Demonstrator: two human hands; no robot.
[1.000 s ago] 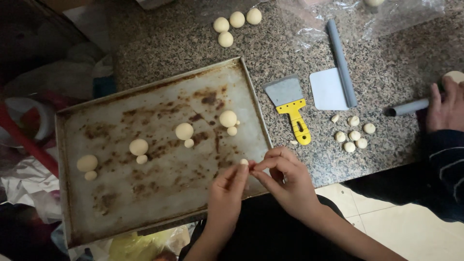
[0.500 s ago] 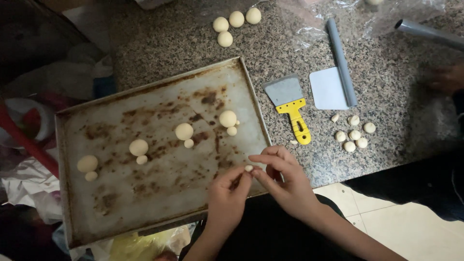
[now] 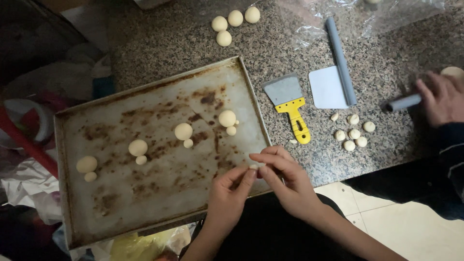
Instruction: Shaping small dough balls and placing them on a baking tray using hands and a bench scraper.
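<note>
My fingertips (image 3: 251, 170) are pinching 1 tiny pale dough bit (image 3: 254, 166) between both hands, shaping it over the stained metal baking tray (image 3: 159, 203); placing it needs gentleness.

I see a grey metal baking tray (image 3: 121, 212) blotched with rust-brown stains, carrying pale cream round dough balls (image 3: 183, 131). The speckled grey-and-black granite surface (image 3: 164, 43) holds a scraper with grey blade and bright yellow handle (image 3: 291, 106), a white flat plastic card (image 3: 326, 88) and a grey tube (image 3: 340, 60).
</note>
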